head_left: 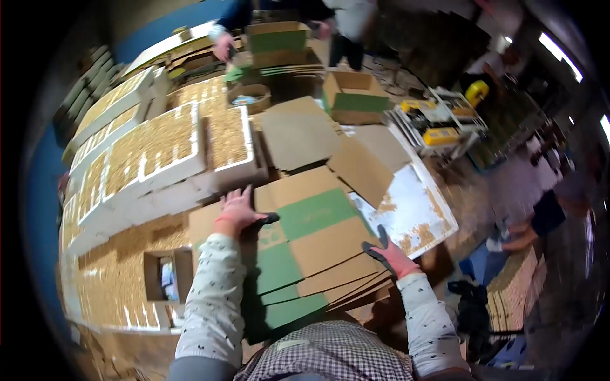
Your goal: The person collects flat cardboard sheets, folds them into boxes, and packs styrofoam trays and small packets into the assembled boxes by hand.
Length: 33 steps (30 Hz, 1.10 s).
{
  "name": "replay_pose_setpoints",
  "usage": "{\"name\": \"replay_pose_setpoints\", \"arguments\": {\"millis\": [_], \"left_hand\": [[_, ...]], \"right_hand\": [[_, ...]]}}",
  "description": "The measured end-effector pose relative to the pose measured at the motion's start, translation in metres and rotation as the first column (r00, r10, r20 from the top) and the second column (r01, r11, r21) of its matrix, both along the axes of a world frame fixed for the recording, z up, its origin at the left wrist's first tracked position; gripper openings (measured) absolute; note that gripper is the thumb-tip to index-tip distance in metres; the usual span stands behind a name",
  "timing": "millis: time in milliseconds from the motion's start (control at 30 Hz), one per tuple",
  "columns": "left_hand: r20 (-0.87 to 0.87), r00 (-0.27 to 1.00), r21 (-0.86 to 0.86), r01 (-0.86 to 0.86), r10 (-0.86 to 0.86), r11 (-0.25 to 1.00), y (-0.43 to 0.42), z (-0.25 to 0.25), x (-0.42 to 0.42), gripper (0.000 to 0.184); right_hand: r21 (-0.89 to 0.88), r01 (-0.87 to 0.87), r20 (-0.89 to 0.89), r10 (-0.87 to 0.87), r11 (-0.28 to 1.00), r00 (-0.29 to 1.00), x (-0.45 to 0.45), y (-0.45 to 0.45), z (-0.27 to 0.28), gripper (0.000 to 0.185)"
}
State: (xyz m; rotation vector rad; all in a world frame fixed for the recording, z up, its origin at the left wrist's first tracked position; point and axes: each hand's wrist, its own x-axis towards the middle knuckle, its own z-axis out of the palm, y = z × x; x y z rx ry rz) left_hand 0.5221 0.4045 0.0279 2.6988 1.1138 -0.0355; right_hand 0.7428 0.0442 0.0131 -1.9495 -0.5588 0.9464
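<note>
In front of me lies a stack of flattened cardboard boxes [330, 247], brown with green bands, its sheets fanned out unevenly at the near right. My left hand [238, 213] rests on the far left part of the stack, fingers spread and the dark thumb tip pointing right. At the right edge of the same stack is my right hand [393, 255], dark finger and thumb apart; whether it touches the top sheet I cannot tell. Both hands look gloved, pink with dark fingertips. Neither hand is closed around anything.
White trays of golden-brown pieces [152, 149] fill the left. A small open carton [168, 276] sits there. Loose cardboard sheets [298, 133], an open green-banded box [356, 95] and a yellow-and-black machine [438, 124] stand beyond. Other people work at the back and right.
</note>
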Motion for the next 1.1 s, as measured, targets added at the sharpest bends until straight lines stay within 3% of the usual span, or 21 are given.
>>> {"name": "replay_pose_setpoints", "arguments": {"millis": [33,100,133,167,200,300,367,400,467,533,567,600,667,733,833,867,933,967,1000,1033,1100], "left_hand": [[-0.13,0.991,-0.048,-0.036,0.03,0.998,-0.009,0.019,-0.003,0.105],[-0.299,0.953,-0.092,-0.086,0.055,0.992,-0.036,0.044,-0.006,0.101],[-0.347,0.937,-0.095,-0.074,0.037,0.993,-0.049,0.044,-0.016,0.1],[-0.28,0.96,-0.118,-0.051,0.016,0.992,-0.065,0.043,-0.031,0.097],[-0.21,0.977,-0.138,-0.001,-0.028,0.99,-0.075,0.043,-0.039,0.094],[-0.064,0.998,-0.075,-0.027,0.022,0.997,-0.088,0.055,-0.048,0.089],[0.224,0.973,0.375,-0.034,-0.055,0.926,-0.095,0.105,-0.053,0.083],[0.307,0.948,0.304,-0.014,-0.084,0.952,-0.102,0.153,-0.056,0.079],[0.296,0.947,0.215,0.057,-0.121,0.975,-0.13,0.253,-0.065,0.076],[0.203,0.944,0.432,0.15,-0.258,0.889,-0.144,0.244,-0.064,0.074],[0.147,0.938,0.537,0.191,-0.314,0.822,-0.15,0.237,-0.065,0.073],[0.355,0.883,0.568,0.057,-0.307,0.821,-0.162,0.214,-0.07,0.072],[0.52,0.786,0.55,-0.009,-0.334,0.835,-0.183,0.207,-0.096,0.064],[0.476,0.799,0.56,0.047,-0.367,0.827,-0.214,0.22,-0.12,0.05],[0.529,0.612,0.576,0.25,-0.588,0.778,-0.242,0.248,-0.144,0.029],[0.482,0.524,0.618,0.365,-0.702,0.696,-0.248,0.258,-0.151,0.029],[0.349,0.666,0.046,0.691,-0.66,0.722,-0.241,0.289,-0.165,0.033],[0.485,0.636,0.027,0.675,-0.6,0.738,-0.216,0.295,-0.176,0.035],[0.615,0.747,0.119,0.231,-0.255,0.965,-0.212,0.298,-0.183,0.043],[0.272,0.959,0.255,0.008,-0.08,0.967,-0.195,0.276,-0.194,0.053],[0.12,0.954,0.011,-0.278,0.274,0.961,-0.18,0.276,-0.189,0.067]], "right_hand": [[0.148,-0.004,-0.006,0.005,0.989,1.0,-0.01,0.001,0.012,0.073],[0.097,-0.171,0.028,0.169,0.98,0.985,-0.02,-0.014,0.038,0.068],[0.057,-0.327,0.239,0.305,0.943,0.922,-0.009,-0.025,0.025,0.07],[-0.044,-0.404,0.133,0.406,0.914,0.904,0.007,-0.043,0.018,0.076],[0.185,-0.355,-0.311,0.398,0.916,0.863,0.002,-0.045,0.045,0.08],[0.087,-0.164,0.247,0.138,0.983,0.959,0.014,-0.012,0.111,0.069],[0.177,-0.326,0.774,0.074,0.928,0.629,-0.004,0.021,0.188,0.064],[0.228,-0.401,0.912,-0.051,0.887,0.407,-0.013,0.04,0.217,0.064],[-0.012,-0.546,0.999,-0.016,0.838,-0.047,-0.039,0.077,0.279,0.065],[-0.359,-0.599,0.931,0.23,0.715,-0.282,-0.054,0.109,0.287,0.06],[-0.493,-0.605,0.852,0.486,0.625,-0.193,-0.059,0.118,0.288,0.058],[-0.601,-0.623,0.701,0.704,0.5,-0.111,-0.062,0.126,0.29,0.057],[-0.497,-0.845,0.799,0.485,0.198,-0.356,-0.037,0.147,0.273,0.05],[-0.694,-0.63,0.574,0.796,0.349,-0.192,-0.063,0.158,0.292,0.051],[-0.741,-0.477,0.672,0.503,0.473,-0.544,-0.09,0.19,0.328,0.032],[-0.558,-0.558,0.827,0.462,0.614,-0.32,-0.099,0.196,0.334,0.029],[-0.519,-0.477,0.854,0.455,0.709,-0.253,-0.097,0.223,0.294,0.024],[-0.588,-0.551,0.808,0.464,0.592,-0.364,-0.106,0.218,0.275,0.027],[-0.663,-0.64,0.715,0.581,0.388,-0.388,-0.1,0.218,0.264,0.031],[-0.579,-0.615,0.795,0.538,0.536,-0.28,-0.107,0.206,0.277,0.033],[-0.261,-0.731,0.941,0.334,0.63,-0.049,-0.114,0.173,0.314,0.044]]}}
